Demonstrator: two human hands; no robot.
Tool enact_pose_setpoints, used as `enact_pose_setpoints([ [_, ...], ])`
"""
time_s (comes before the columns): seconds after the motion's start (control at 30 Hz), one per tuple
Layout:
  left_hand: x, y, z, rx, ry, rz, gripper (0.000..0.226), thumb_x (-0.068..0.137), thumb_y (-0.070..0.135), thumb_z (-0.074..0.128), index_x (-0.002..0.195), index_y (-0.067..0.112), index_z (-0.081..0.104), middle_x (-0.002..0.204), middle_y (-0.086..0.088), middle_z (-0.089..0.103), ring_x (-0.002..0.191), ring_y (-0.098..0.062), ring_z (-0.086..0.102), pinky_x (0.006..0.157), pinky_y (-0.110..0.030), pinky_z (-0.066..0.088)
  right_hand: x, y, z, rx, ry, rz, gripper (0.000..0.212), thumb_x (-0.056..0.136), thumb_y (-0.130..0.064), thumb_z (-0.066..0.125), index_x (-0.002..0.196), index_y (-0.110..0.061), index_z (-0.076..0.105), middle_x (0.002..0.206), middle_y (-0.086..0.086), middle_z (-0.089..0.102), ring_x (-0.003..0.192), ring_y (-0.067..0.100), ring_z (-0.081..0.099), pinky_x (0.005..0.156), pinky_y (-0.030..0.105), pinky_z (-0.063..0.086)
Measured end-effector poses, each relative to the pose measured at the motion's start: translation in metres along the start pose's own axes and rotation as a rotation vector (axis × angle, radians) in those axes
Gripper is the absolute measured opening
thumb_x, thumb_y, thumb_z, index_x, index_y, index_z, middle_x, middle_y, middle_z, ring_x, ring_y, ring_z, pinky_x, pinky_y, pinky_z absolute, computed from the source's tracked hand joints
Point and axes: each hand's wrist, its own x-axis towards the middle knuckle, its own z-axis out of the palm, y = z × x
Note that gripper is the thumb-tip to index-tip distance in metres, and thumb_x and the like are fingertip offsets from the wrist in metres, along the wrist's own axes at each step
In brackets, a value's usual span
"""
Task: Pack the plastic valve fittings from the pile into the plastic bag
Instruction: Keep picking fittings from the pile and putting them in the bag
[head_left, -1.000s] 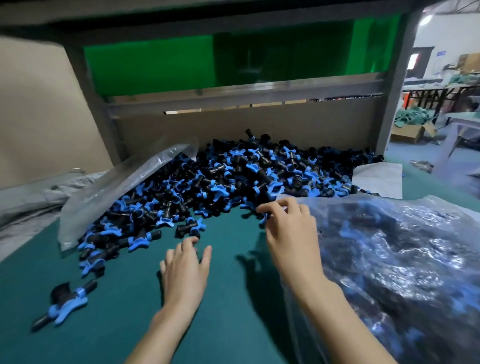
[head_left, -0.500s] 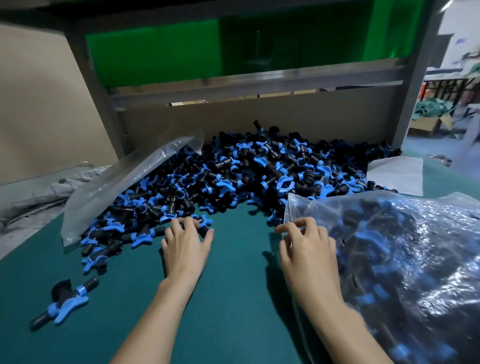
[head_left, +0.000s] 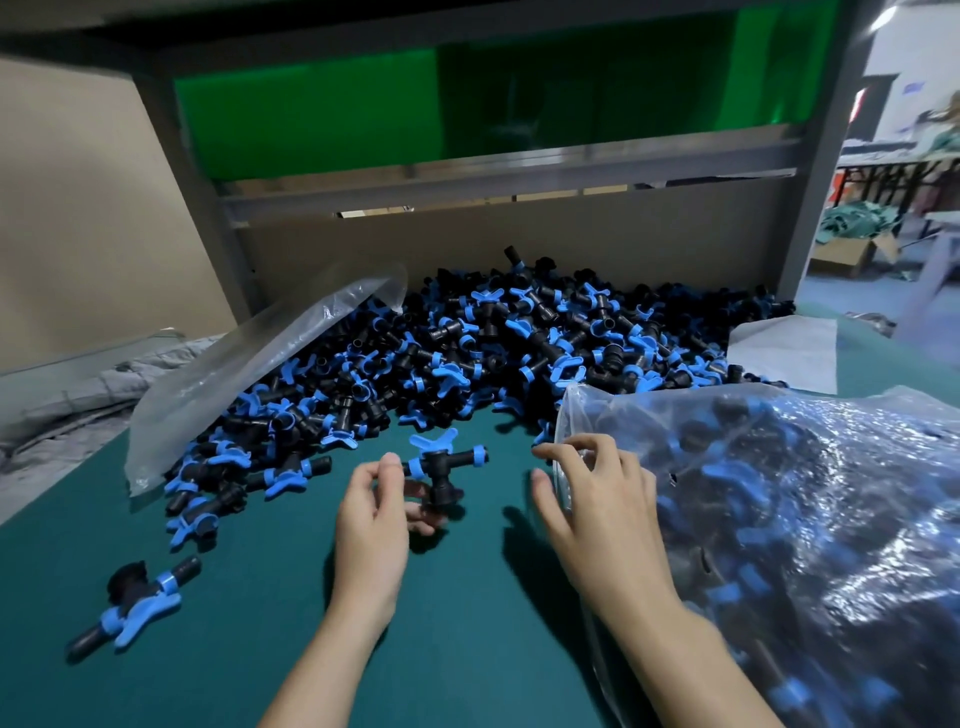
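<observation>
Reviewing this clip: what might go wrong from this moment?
The left hand grips the valve fitting only at its fingertips; it may drop short of the plastic bag. That bag looks nearly full and lies on its side, so fittings might spill where the right hand holds its mouth. A stray fitting lies apart from the pile, easily missed.

Both forearms are bare. The left forearm (head_left: 322, 654) comes in from 6 o'clock and runs up toward 12. The left hand (head_left: 371, 514) is back up, its fingers curled under, thumb and fingertips pinching a valve fitting (head_left: 441, 465) at its 1 o'clock. The right forearm (head_left: 691, 654) enters from 5 o'clock and angles toward 11. The right hand (head_left: 602, 504) is back up, thumb spread toward 9 o'clock, fingers bent and gripping the rim of the plastic bag (head_left: 857, 415). The hands sit level and apart.
</observation>
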Motion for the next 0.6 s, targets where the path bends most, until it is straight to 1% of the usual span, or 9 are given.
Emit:
enact_pose_setpoints([
  [0.07,-0.009,0.002,0.010,-0.114,-0.070,-0.009,0.030,0.105,0.036,0.039,0.092,0.011,0.051,0.069,-0.009,0.074,0.049,-0.022,0.066,0.046,-0.024,0.050,0.000,-0.001,-0.001,0.015,0.010,-0.036,0.030,0.097,-0.047,0.047,0.120,-0.034,0.061,0.118,-0.003,0.050,0.108,0.019,0.048,0.096,0.038,0.036],
  [0.17,-0.018,0.003,0.022,-0.126,-0.143,-0.003,0.034,0.104,0.037,0.041,0.094,0.007,0.055,0.072,-0.015,0.073,0.049,-0.025,0.065,0.045,-0.027,0.049,0.000,-0.001,-0.001,0.021,0.024,-0.068,0.032,0.097,-0.051,0.043,0.119,-0.037,0.062,0.120,-0.002,0.049,0.109,0.019,0.049,0.096,0.037,0.036],
  [0.37,-0.018,0.003,0.022,-0.160,-0.209,-0.025,0.038,0.103,0.037,0.042,0.094,0.004,0.060,0.073,-0.014,0.070,0.051,-0.023,0.061,0.049,-0.033,0.046,0.000,0.001,0.002,0.017,0.054,-0.116,0.023,0.099,-0.045,0.045,0.111,-0.036,0.063,0.120,-0.002,0.051,0.104,0.020,0.053,0.096,0.037,0.036],
  [0.5,-0.021,0.004,0.023,-0.141,-0.256,-0.012,0.035,0.103,0.037,0.044,0.092,0.008,0.061,0.070,-0.006,0.067,0.049,-0.017,0.059,0.050,-0.033,0.043,0.000,0.003,0.005,-0.009,0.058,-0.090,0.020,0.101,-0.041,0.044,0.107,-0.032,0.060,0.117,-0.002,0.051,0.099,0.022,0.053,0.091,0.036,0.036],
  [0.6,-0.022,0.005,0.022,-0.134,-0.274,0.016,0.030,0.101,0.033,0.048,0.098,0.006,0.061,0.072,-0.004,0.067,0.052,-0.016,0.057,0.052,-0.032,0.042,0.000,0.005,0.007,-0.028,0.049,-0.064,0.017,0.102,-0.038,0.043,0.105,-0.031,0.057,0.115,-0.003,0.050,0.097,0.022,0.052,0.090,0.037,0.037],
])
